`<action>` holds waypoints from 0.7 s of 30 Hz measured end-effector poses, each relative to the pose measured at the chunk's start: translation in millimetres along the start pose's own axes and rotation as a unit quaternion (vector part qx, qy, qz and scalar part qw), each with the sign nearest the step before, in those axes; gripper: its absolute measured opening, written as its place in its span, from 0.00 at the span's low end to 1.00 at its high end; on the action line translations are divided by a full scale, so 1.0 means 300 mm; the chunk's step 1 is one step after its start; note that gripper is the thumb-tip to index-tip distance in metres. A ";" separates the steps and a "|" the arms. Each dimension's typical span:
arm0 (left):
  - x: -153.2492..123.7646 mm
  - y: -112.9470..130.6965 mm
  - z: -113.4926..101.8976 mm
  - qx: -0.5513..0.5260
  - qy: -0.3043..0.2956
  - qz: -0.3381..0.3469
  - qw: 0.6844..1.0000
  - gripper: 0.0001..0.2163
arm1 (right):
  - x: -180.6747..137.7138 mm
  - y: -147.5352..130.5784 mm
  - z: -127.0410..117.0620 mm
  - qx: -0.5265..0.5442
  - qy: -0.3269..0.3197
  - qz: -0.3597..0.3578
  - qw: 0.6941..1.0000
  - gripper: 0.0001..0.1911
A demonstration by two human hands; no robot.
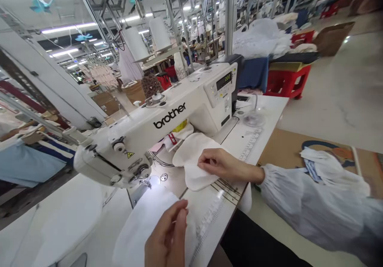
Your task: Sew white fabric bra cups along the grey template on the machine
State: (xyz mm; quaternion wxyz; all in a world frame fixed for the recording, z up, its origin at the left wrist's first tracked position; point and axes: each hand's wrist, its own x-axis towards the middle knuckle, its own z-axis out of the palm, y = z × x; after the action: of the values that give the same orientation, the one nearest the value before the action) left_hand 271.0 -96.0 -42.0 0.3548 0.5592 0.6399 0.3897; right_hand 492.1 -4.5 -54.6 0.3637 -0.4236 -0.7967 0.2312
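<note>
1. Resting on a white lobed fabric panel [197,175], the right hand [217,163] has its fingers curled and its thumb and forefinger tips drawn close together; whether they pinch the fabric cannot be told.
2. Panel location: on the sewing table [275,103], right of the needle area and near the front edge. Whether its lobes form one layer or two cannot be told.
3. The left hand [167,235] is at a second white fabric panel [140,227], nearer the front edge. Its thumb and forefinger are close together; contact with the fabric, or a pinch on it, cannot be determined.
4. The far end of this second panel lies just beside the lit presser foot [145,181].
5. A further white panel [72,215] lies toward the left end of the sewing table.
6. The Brother lockstitch machine [176,99] stands behind both hands; its control display [224,81] reads 222.
7. A ruler scale [206,229] follows the front edge of the sewing table.
8. A red stool [289,79] stands beyond the right end.
</note>
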 end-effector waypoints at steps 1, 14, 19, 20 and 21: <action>0.023 0.050 0.035 -0.106 -0.042 -0.070 0.991 0.15 | -0.004 0.000 -0.013 0.015 0.012 0.003 1.000 0.10; 0.351 0.191 0.312 -0.349 -0.041 -0.235 0.906 0.07 | -0.076 0.007 -0.054 0.052 0.058 -0.063 0.995 0.11; 0.331 0.174 0.274 -0.326 -0.092 -0.218 0.915 0.06 | -0.079 -0.009 -0.033 0.036 0.064 -0.076 0.994 0.09; 0.325 0.167 0.262 -0.317 -0.097 -0.214 0.919 0.06 | -0.077 -0.017 -0.024 0.034 0.062 -0.079 0.994 0.09; 0.319 0.159 0.250 -0.305 -0.097 -0.211 0.923 0.07 | -0.074 -0.024 -0.017 0.034 0.062 -0.080 0.994 0.09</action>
State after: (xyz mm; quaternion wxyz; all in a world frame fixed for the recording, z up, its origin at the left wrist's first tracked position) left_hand 346.8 10.1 -34.4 0.6432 0.3105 0.5555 0.4258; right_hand 500.6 -26.7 -54.9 0.4439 -0.3594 -0.7957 0.2018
